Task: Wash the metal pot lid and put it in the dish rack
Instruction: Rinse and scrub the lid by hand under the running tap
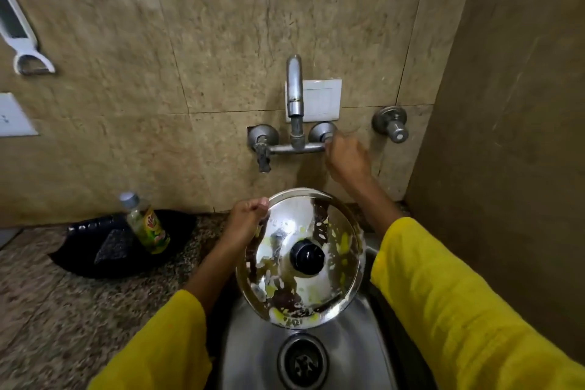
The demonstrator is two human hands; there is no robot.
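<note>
Above the sink (253,355), at the 6 o'clock side of the view, the left hand (248,218) holds the metal lid (329,231) by its rim, grip closed on it. Yellow and white smears cover the lid around its black knob (307,258). At 1 o'clock from the lid, the right hand (346,157) is closed around the right tap handle (326,136). A bottle (145,225) stands on the desk (38,301) at 9 o'clock.

The round metal pot lid (329,231), shiny with a black knob on top, is smeared with yellow-white residue and held tilted above the sink.
</note>
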